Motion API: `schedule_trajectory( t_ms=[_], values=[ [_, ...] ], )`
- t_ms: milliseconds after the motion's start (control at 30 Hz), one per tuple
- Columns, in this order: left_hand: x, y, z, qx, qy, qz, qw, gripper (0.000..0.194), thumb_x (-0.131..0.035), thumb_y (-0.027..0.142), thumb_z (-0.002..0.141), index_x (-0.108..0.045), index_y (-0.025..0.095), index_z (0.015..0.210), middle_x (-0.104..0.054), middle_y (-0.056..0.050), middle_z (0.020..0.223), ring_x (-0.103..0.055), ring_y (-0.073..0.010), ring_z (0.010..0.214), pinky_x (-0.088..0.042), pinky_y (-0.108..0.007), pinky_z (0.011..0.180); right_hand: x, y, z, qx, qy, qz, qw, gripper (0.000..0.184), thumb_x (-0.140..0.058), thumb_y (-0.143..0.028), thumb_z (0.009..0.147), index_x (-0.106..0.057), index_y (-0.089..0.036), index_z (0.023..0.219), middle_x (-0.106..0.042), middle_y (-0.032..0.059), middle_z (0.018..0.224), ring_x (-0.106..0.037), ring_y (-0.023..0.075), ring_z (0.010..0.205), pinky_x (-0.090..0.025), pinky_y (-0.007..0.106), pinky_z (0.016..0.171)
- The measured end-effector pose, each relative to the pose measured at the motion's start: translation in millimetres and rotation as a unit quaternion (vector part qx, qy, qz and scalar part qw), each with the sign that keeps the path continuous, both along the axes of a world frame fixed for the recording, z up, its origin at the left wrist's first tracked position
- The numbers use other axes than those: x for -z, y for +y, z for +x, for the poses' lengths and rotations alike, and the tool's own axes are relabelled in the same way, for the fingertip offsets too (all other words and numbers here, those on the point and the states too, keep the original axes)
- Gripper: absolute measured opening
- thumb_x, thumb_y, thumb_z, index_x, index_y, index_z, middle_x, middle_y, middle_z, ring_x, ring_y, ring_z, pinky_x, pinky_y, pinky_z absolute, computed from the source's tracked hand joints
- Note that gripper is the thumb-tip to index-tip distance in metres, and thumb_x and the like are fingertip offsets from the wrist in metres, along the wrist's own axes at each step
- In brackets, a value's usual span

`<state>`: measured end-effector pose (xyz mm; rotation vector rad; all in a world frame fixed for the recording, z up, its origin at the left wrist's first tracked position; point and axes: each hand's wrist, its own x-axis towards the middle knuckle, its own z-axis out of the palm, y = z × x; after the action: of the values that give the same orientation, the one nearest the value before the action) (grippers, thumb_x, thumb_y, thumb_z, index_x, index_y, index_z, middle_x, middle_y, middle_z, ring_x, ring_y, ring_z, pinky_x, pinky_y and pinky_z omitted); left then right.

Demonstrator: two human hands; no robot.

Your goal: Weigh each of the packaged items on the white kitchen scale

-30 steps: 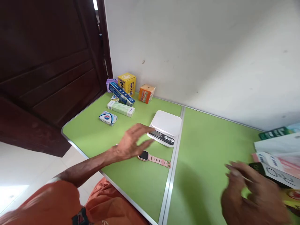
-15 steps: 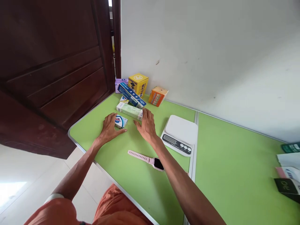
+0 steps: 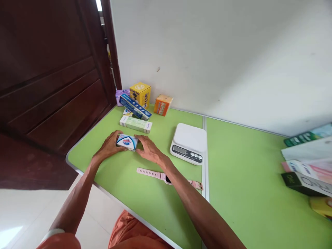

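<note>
A white and blue soap box [image 3: 127, 142] is near the table's left end, between my two hands. My left hand [image 3: 110, 145] grips its left end, the thumb along the near side. At its right end, my right hand [image 3: 149, 148] closes on it with fingers behind and thumb in front. Just beyond lies a pale green and white long box [image 3: 136, 124]. A pink smartwatch [image 3: 150, 172] is laid out nearer to me, its dial partly hidden under my right forearm. To the right stands a white kitchen scale [image 3: 190, 137].
Against the wall are a yellow box [image 3: 141, 93], a blue long box [image 3: 135, 107] leaning at a slant, a purple pack [image 3: 119, 97] and an orange box [image 3: 163, 104]. Several packages, including a black box [image 3: 303, 183], line the right edge. A dark wooden door [image 3: 52, 86] borders the left.
My right hand has left the pale green box and come down to the soap box's right end. My left hand has closed on its left end. The view has shifted right.
</note>
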<state>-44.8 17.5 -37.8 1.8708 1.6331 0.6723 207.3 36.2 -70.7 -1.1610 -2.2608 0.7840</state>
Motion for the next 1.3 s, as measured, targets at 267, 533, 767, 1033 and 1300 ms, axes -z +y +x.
schedule_trajectory(
  t_ms=[267, 533, 767, 1033, 1300],
  values=[
    [-21.8, -10, 60, 0.063, -0.064, 0.051, 0.995, 0.064, -0.096, 0.043, 0.067, -0.066, 0.024, 0.12, -0.073, 0.0, 0.097, -0.066, -0.0211, 0.087, -0.055, -0.033, 0.077, -33.2, -56, 65, 0.081, 0.062, 0.046, 0.994, 0.063, -0.083, -0.034, 0.094, -0.064, -0.021, 0.152, -0.074, 0.0162, 0.136, -0.072, 0.0357, 0.122, -0.066, 0.059, 0.104],
    [-29.5, 42, 186, 0.189, -0.12, 0.109, 0.969, 0.071, -0.098, 0.042, 0.073, -0.067, 0.02, 0.133, -0.072, -0.003, 0.104, -0.065, -0.0185, 0.086, -0.057, -0.032, 0.077, -68.7, -69, 177, 0.25, 0.134, 0.051, 0.957, 0.062, -0.077, -0.038, 0.091, -0.066, -0.029, 0.151, -0.069, 0.0125, 0.152, -0.071, 0.0337, 0.125, -0.067, 0.052, 0.094],
    [-8.0, 80, 245, 0.244, -0.09, 0.105, 0.96, 0.066, -0.098, 0.037, 0.074, -0.07, 0.02, 0.131, -0.069, -0.004, 0.107, -0.066, -0.0198, 0.089, -0.058, -0.036, 0.084, -34.8, -52, 223, 0.332, 0.148, 0.017, 0.932, 0.067, -0.078, -0.045, 0.087, -0.067, -0.028, 0.151, -0.07, 0.0132, 0.151, -0.066, 0.0362, 0.132, -0.062, 0.061, 0.105],
    [7.9, 90, 247, 0.233, -0.071, 0.114, 0.963, 0.075, -0.096, 0.051, 0.079, -0.068, 0.023, 0.142, -0.069, -0.008, 0.117, -0.068, -0.024, 0.101, -0.061, -0.041, 0.094, -5.5, -41, 225, 0.344, 0.184, 0.027, 0.92, 0.079, -0.083, -0.063, 0.087, -0.064, -0.03, 0.156, -0.066, 0.0143, 0.159, -0.054, 0.0388, 0.151, -0.05, 0.069, 0.122],
    [42.4, 64, 240, 0.162, -0.16, 0.088, 0.97, 0.098, -0.079, 0.066, 0.092, -0.04, 0.02, 0.169, -0.051, -0.023, 0.16, -0.057, -0.0381, 0.149, -0.053, -0.057, 0.122, 17.9, -51, 213, 0.423, 0.356, -0.007, 0.833, 0.101, -0.067, -0.088, 0.09, -0.054, -0.023, 0.166, -0.055, 0.0219, 0.17, -0.054, 0.0385, 0.158, -0.046, 0.062, 0.129]
  ],
)
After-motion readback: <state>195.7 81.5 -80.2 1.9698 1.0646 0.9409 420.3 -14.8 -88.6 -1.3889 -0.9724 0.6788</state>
